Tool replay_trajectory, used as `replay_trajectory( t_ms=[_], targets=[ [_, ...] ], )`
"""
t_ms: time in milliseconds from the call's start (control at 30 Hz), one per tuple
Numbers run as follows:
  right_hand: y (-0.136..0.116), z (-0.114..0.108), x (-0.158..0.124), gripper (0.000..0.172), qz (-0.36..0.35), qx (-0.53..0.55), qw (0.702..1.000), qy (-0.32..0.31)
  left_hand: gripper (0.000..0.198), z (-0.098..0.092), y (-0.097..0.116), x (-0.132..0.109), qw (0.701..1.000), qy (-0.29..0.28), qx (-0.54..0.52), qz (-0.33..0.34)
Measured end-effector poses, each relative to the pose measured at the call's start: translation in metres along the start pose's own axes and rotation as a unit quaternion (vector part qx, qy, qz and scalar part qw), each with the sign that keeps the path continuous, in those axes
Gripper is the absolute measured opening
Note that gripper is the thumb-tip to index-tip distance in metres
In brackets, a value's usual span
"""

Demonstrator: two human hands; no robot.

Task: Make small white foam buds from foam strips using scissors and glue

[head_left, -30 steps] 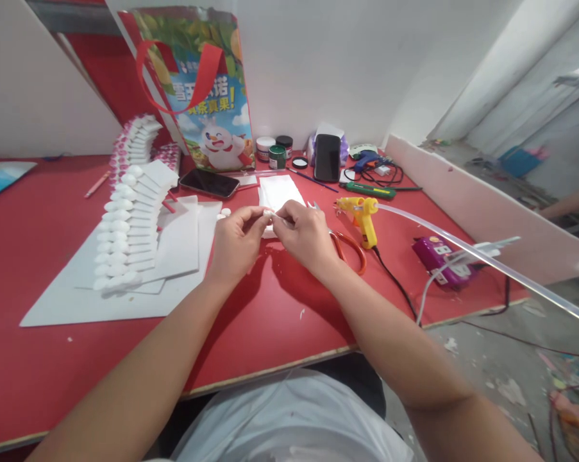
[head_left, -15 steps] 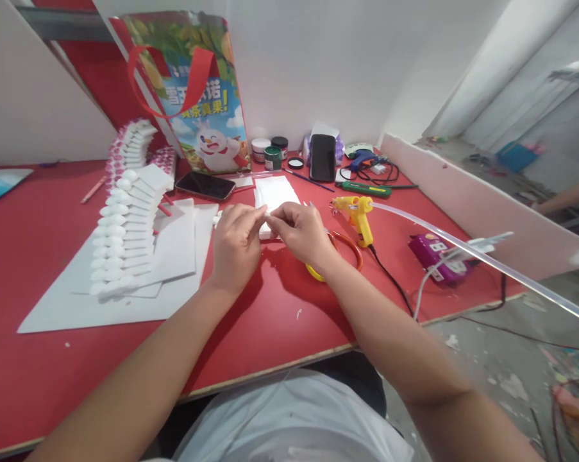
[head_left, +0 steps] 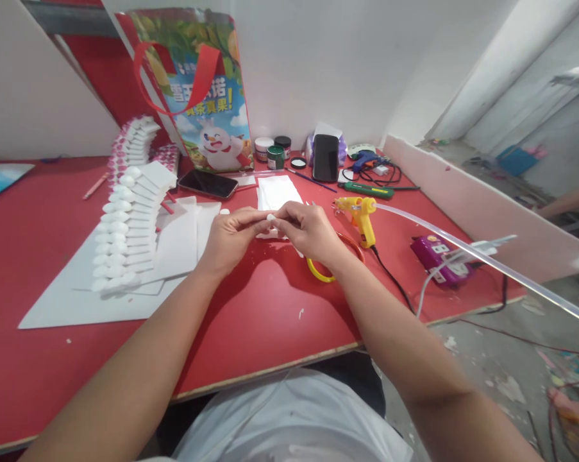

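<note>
Between the fingertips of both hands is a small white rounded piece (head_left: 270,218), too small to name exactly. My left hand (head_left: 229,239) pinches it from the left, thumb and forefinger closed. From the other side my right hand (head_left: 307,232) meets it, its fingers also pressed together. Just behind the fingertips lies a stack of white paper sheets (head_left: 278,189). Scissors with orange and yellow handles (head_left: 322,274) lie partly under my right wrist. Left of my left hand, a curved row of white spoon-like pieces on sticks (head_left: 125,234) rests on white boards (head_left: 61,301).
A yellow glue gun (head_left: 361,221) with a long clear glue stick stands to the right, near a purple box (head_left: 440,256) with cables. Behind are a colourful bag (head_left: 207,96), paint jars (head_left: 276,158), a phone (head_left: 208,184), another dark phone (head_left: 326,159) and a green-handled tool (head_left: 369,190).
My left hand has turned, its fingers now straighter. The small white piece shows more plainly between the fingertips. The whole view has shifted slightly.
</note>
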State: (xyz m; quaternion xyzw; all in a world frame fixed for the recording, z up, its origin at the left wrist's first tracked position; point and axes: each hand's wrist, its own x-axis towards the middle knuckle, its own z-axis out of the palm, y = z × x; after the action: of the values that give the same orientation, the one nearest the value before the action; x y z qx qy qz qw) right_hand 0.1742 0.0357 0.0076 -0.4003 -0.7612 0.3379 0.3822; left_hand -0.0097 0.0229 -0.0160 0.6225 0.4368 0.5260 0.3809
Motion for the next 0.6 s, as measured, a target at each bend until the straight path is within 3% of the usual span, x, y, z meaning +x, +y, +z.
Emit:
replay_trajectory(
  t_ms=[167,400,500,600],
  targets=[
    [-0.002,0.002,0.002,0.027,0.047,0.034,0.998,0.023,0.022,0.004,0.005,-0.003,0.999,0.028,0.038,0.005],
    [-0.004,0.003,0.002,0.029,0.039,-0.047,0.997,0.051,0.023,0.011,0.011,-0.005,0.999,0.046,0.015,-0.007],
    [-0.008,0.006,0.0,0.031,0.054,0.006,0.997,0.059,0.016,0.012,0.016,-0.008,0.995,0.068,0.072,0.021],
    [-0.009,0.01,-0.001,0.029,0.062,0.101,0.992,0.05,0.014,0.013,0.018,-0.01,0.977,0.092,0.166,0.098]
  ],
)
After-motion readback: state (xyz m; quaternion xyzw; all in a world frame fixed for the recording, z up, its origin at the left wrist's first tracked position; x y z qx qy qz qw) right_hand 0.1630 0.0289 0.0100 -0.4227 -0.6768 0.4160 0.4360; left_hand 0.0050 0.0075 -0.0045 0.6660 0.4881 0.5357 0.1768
